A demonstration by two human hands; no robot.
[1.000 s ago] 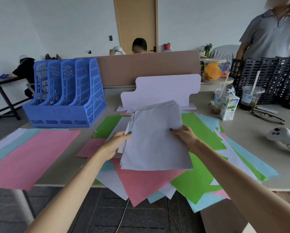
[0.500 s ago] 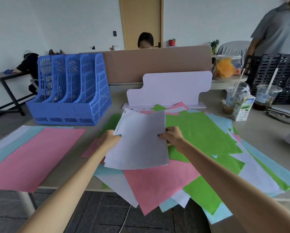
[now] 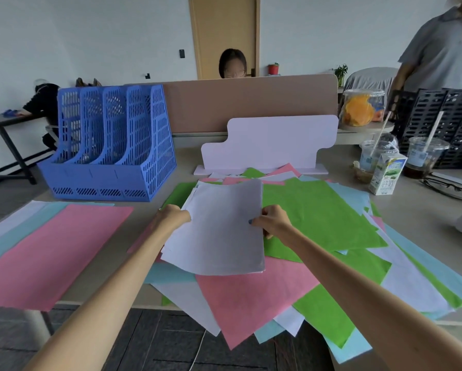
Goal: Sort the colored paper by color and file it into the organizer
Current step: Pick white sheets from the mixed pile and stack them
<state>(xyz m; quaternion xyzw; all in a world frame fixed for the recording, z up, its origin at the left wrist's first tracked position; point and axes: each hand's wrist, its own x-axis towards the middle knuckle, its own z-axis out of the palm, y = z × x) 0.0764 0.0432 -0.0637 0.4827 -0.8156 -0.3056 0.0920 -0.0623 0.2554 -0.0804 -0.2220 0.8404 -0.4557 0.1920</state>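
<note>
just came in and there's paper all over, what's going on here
A person is sorting colored paper. The left hand and right hand grip the side edges of a stack of white sheets, held over a mixed pile of pink, green, blue and white paper on the table. Further left lie spread sheets with a pink sheet on top. The blue organizer stands behind them; no paper shows in its slots yet.

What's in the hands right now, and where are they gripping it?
A stack of white sheets, held in both hands: the left hand grips its left edge, the right hand its right edge.
</note>
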